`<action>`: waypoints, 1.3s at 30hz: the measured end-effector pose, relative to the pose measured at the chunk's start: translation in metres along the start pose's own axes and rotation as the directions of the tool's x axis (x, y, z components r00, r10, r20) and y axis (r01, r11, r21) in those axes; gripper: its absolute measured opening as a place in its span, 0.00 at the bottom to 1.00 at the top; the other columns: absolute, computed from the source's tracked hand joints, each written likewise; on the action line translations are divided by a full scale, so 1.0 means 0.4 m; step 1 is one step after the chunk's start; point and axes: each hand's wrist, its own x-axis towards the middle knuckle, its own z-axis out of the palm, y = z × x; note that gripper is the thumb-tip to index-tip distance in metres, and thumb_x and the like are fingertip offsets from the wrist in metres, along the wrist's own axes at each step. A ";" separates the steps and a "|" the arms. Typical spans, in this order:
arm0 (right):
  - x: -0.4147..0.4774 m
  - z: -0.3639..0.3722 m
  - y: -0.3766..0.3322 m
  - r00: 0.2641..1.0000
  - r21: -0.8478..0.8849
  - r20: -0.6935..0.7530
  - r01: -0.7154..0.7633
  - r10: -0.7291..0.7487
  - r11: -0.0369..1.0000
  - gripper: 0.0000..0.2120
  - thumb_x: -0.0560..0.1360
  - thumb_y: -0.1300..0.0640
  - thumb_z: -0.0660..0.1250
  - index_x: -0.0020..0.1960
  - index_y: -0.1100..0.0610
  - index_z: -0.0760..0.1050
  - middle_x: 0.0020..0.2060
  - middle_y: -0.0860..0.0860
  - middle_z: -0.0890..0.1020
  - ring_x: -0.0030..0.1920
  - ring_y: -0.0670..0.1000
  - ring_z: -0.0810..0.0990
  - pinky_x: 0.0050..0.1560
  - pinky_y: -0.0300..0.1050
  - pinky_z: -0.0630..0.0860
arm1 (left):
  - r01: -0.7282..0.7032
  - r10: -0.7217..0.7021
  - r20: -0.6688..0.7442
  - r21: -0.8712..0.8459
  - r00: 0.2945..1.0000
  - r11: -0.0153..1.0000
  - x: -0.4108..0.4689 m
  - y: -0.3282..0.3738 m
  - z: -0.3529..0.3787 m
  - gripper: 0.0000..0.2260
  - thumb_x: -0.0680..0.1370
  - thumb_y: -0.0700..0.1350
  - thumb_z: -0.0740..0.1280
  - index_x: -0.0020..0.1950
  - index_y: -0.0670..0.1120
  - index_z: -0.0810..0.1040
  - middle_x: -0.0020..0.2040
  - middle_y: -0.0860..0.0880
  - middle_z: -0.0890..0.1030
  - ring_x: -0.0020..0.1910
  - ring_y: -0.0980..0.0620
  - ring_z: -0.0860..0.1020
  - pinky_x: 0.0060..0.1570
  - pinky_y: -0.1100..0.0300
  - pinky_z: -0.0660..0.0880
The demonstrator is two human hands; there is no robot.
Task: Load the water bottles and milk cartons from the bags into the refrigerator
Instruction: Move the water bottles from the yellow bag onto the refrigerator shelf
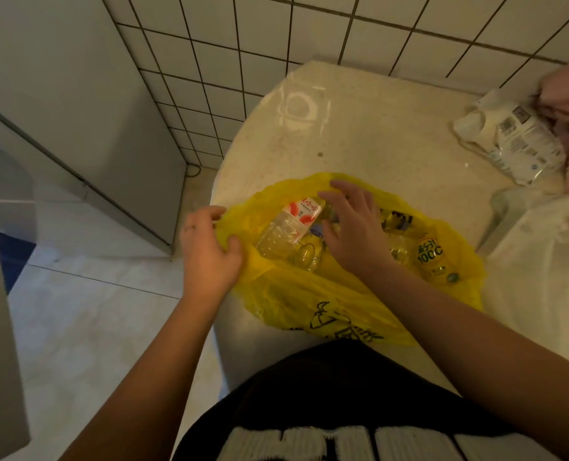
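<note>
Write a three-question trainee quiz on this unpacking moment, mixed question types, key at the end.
1. True or false: the left hand grips the yellow bag at its rim.
2. The right hand is: A) lifting a carton clear of the bag; B) open, fingers spread over the bag's mouth; C) flat against the wall tiles.
3. Fill in: the clear bottle with the red-and-white label lies ___ the bag.
Key: 1 true; 2 B; 3 inside.
</note>
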 end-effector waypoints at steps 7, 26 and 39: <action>-0.122 0.028 0.003 0.915 0.023 0.366 -0.194 0.172 0.981 0.24 0.75 0.56 0.69 0.70 0.50 0.70 0.66 0.51 0.72 0.62 0.53 0.74 0.62 0.53 0.74 | -0.214 0.138 0.379 0.168 0.915 0.962 -0.009 0.094 0.081 0.25 0.73 0.52 0.74 0.68 0.53 0.70 0.66 0.49 0.69 0.65 0.47 0.70 0.62 0.55 0.70; 0.044 0.080 -0.067 0.626 0.081 0.485 -0.727 0.611 0.681 0.12 0.77 0.48 0.66 0.47 0.58 0.72 0.41 0.53 0.77 0.42 0.54 0.77 0.35 0.44 0.69 | 0.023 -0.147 0.330 0.354 0.933 0.935 -0.046 0.007 0.061 0.34 0.67 0.61 0.75 0.65 0.46 0.67 0.63 0.44 0.73 0.59 0.40 0.75 0.53 0.43 0.77; 0.049 0.078 -0.073 0.578 0.191 0.565 -0.786 0.589 0.589 0.14 0.75 0.49 0.67 0.49 0.60 0.71 0.38 0.53 0.75 0.41 0.53 0.75 0.39 0.46 0.70 | 0.119 -0.213 0.358 0.267 0.909 0.956 -0.049 -0.007 0.036 0.32 0.64 0.58 0.76 0.61 0.46 0.70 0.57 0.47 0.76 0.52 0.45 0.77 0.45 0.52 0.77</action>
